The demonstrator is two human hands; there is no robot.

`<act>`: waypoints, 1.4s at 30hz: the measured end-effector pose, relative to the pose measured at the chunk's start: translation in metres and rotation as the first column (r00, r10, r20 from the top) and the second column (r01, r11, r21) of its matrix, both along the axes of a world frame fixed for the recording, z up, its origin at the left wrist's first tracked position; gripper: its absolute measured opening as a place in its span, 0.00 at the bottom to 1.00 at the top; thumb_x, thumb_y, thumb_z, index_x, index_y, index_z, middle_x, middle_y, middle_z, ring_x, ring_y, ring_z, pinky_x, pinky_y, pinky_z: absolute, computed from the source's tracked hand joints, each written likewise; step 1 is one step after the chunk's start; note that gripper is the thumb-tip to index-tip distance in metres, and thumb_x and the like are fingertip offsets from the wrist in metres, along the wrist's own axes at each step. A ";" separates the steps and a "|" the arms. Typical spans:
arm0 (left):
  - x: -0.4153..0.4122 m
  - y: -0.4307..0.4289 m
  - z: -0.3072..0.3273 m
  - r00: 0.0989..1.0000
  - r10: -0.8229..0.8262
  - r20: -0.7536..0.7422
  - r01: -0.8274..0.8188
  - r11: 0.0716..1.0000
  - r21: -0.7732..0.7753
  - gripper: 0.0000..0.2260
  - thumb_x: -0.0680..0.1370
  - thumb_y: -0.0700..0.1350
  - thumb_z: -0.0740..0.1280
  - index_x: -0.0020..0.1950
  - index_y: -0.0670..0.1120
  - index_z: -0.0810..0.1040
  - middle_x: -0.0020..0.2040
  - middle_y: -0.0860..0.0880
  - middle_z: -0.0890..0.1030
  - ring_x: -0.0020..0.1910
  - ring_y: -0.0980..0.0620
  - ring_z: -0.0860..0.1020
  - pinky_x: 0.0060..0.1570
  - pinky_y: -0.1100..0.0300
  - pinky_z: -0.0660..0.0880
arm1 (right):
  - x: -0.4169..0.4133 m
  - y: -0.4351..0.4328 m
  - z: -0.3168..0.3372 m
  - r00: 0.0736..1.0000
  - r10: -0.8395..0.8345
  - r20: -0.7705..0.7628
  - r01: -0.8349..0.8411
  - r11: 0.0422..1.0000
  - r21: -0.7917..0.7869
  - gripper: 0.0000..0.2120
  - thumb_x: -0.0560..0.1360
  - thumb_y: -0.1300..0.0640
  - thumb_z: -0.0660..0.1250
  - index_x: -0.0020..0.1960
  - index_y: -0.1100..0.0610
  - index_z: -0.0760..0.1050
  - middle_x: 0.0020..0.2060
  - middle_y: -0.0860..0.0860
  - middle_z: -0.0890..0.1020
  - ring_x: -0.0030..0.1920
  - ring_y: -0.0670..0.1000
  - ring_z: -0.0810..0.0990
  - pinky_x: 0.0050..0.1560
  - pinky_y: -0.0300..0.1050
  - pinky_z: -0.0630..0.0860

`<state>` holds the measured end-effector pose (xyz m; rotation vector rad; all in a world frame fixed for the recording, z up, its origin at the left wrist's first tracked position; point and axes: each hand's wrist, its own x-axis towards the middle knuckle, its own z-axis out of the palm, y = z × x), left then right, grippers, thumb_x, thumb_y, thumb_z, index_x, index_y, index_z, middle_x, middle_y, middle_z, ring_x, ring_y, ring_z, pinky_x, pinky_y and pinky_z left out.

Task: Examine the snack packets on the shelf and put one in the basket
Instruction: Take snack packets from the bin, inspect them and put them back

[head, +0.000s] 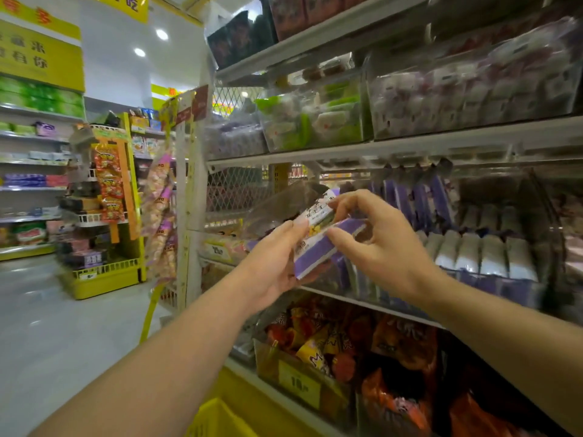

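- The purple-and-white snack packet (pixel 318 247) is off the shelf (pixel 410 145), held in the air just in front of it. It is tilted, with its printed face turned up toward the person. This looks like the examining step, with the label angled so it can be read.
- The left hand (pixel 274 260) grips the packet's lower left end. Its thumb lies across the front face and the rest of the hand cups the packet from behind, which appears to carry the weight.
- The right hand (pixel 391 247) pinches the upper right end. Two of its fingers (pixel 353 197) close on the packet, the forefinger over the top edge and the thumb under the purple side. The other fingers fan out clear of it, probably so they do not cover the print.
- The packet thus spans the gap between the two hands, touching both.
- A row of purple packets (pixel 407 197) stands on the shelf just behind the right hand.
- Only a corner of the yellow basket (pixel 217 417) shows, low under the left forearm and well apart from the packet. The drop into it is not yet done.
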<state>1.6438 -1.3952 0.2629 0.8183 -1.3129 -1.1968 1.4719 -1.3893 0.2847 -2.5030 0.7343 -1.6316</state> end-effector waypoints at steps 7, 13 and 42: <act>0.036 0.024 -0.080 0.986 0.167 0.027 -0.167 0.986 -0.028 0.17 0.78 0.40 0.67 0.66 0.47 0.73 0.58 0.47 0.83 0.56 0.45 0.82 0.55 0.46 0.79 | 0.030 0.002 -0.093 0.972 0.199 0.129 -0.236 0.852 0.467 0.25 0.72 0.45 0.71 0.64 0.36 0.63 0.66 0.39 0.71 0.61 0.41 0.77 0.56 0.42 0.77; 0.068 0.039 -0.169 0.973 0.137 0.186 -0.152 0.986 0.068 0.24 0.68 0.45 0.74 0.63 0.49 0.75 0.59 0.48 0.83 0.58 0.46 0.81 0.60 0.44 0.76 | 0.066 -0.009 -0.161 0.860 0.146 0.488 -0.503 0.396 0.768 0.11 0.77 0.56 0.65 0.58 0.58 0.77 0.49 0.56 0.85 0.49 0.55 0.85 0.48 0.52 0.82; 0.063 0.028 -0.219 0.909 0.413 -0.066 -0.382 0.884 0.271 0.12 0.79 0.48 0.63 0.52 0.43 0.82 0.49 0.42 0.85 0.49 0.46 0.83 0.48 0.50 0.80 | 0.074 -0.029 -0.234 0.818 0.093 0.568 -0.575 0.146 0.805 0.13 0.78 0.52 0.62 0.47 0.56 0.84 0.45 0.54 0.86 0.41 0.47 0.83 0.41 0.41 0.77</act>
